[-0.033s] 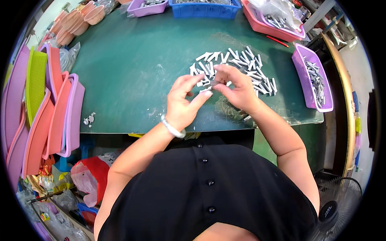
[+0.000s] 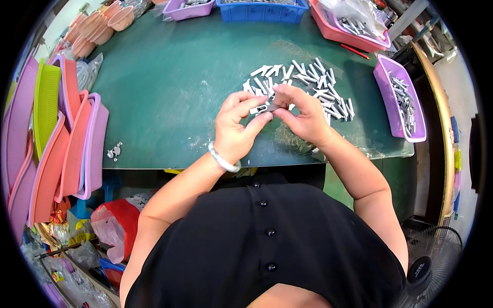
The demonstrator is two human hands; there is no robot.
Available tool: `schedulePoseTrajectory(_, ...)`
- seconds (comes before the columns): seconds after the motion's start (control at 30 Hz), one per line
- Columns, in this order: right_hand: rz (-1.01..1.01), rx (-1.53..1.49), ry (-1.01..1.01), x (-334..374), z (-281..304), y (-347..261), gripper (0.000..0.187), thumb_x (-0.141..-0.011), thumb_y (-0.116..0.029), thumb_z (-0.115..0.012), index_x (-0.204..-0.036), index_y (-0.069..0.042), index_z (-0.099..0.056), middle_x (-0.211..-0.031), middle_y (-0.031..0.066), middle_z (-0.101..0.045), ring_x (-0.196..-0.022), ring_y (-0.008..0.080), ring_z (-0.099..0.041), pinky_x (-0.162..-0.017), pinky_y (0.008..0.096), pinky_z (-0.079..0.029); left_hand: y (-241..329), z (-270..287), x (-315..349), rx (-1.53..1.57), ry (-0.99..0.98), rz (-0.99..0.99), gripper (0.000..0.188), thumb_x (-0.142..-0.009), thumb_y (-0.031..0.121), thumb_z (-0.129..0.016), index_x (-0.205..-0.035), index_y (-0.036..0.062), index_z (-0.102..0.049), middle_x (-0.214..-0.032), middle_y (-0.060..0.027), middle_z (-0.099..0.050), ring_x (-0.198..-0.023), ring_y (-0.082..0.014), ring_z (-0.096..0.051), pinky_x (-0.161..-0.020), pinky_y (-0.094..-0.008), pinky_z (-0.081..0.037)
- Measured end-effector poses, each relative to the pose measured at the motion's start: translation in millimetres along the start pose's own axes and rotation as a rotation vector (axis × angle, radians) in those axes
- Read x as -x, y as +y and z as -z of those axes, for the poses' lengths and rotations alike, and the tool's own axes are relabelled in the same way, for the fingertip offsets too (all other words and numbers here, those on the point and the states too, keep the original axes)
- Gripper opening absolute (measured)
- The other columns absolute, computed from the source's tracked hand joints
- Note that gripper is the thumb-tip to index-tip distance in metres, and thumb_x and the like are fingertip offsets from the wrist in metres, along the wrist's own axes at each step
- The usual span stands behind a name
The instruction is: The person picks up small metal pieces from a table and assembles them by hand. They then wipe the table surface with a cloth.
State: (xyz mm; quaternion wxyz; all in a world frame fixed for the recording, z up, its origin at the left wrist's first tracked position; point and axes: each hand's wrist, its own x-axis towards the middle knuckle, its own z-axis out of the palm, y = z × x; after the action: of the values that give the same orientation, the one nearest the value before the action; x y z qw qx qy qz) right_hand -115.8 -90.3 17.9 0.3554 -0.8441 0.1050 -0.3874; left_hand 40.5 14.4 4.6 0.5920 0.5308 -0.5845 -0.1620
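My left hand (image 2: 237, 124) pinches a small silver metal part (image 2: 260, 109) with a slot-like opening between thumb and fingers. Facing it, my right hand (image 2: 304, 113) grips a thin dark flat piece (image 2: 277, 107) in its fingertips. The dark piece meets the right end of the silver part; whether it goes inside I cannot tell. Just beyond and to the right of both hands lies a spread of similar silver metal parts (image 2: 336, 105), many with a tube-like end, on the green tabletop (image 2: 154, 102).
A purple basket (image 2: 382, 97) of metal parts stands at right. Along the far edge are a blue crate (image 2: 259, 14), a pink basket (image 2: 334, 38) and a red pen (image 2: 354, 51). Stacked colourful baskets (image 2: 92, 149) flank the left side. Small silver bits (image 2: 115, 151) lie near the left corner.
The silver part has come into clearer view at the left fingertips, turned so that its opening shows. My left hand has shifted slightly; the right stays nearly in place.
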Motion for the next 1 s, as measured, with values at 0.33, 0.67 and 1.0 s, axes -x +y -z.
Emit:
schedulePoseTrajectory(0.33, -0.013, 0.506, -0.379, -4.3, -5.8, 4.5, 0.040, -0.067, -0.010, -0.068, -0.105, -0.001, -0.056, -0.088, 0.0104, -0.060, -0.088, 0.0288, -0.054, -0.078, 0.0381, -0.043, 12.8, 6.6, -2.2, -0.421, 0.083, -0.280, 0.024, -0.063, 0.007, -0.072, -0.086, 0.0110, -0.067, -0.094, -0.0059, -0.057, -0.090, -0.0260, -0.051, -0.078, -0.0356, -0.041)
schedulePoseTrajectory(0.67, -0.020, 0.559, -0.381, -2.2, -19.1, 0.3, 0.042, -0.068, -0.005, -0.066, -0.108, -0.002, -0.055, -0.090, 0.0096, -0.061, -0.087, 0.0275, -0.055, -0.079, 0.0364, -0.043, 16.5, 17.0, 3.8, -0.553, 0.076, -0.313, 0.017, -0.068, 0.006, -0.068, -0.084, 0.0059, -0.065, -0.092, -0.0076, -0.059, -0.091, -0.0257, -0.054, -0.077, -0.0351, -0.043)
schedulePoseTrajectory(1.0, 0.106, 0.306, -0.100, -3.5, -14.5, -15.4, 0.054, -0.067, 0.000, -0.063, -0.118, -0.004, -0.047, -0.087, 0.0109, -0.057, -0.081, 0.0295, -0.052, -0.074, 0.0379, -0.042, -0.4, 15.3, 19.7, 0.376, 0.030, 0.561, 0.015, -0.085, 0.005, -0.055, -0.099, 0.0051, -0.049, -0.082, -0.0029, -0.058, -0.067, -0.0084, -0.056, -0.058, -0.0208, -0.046)
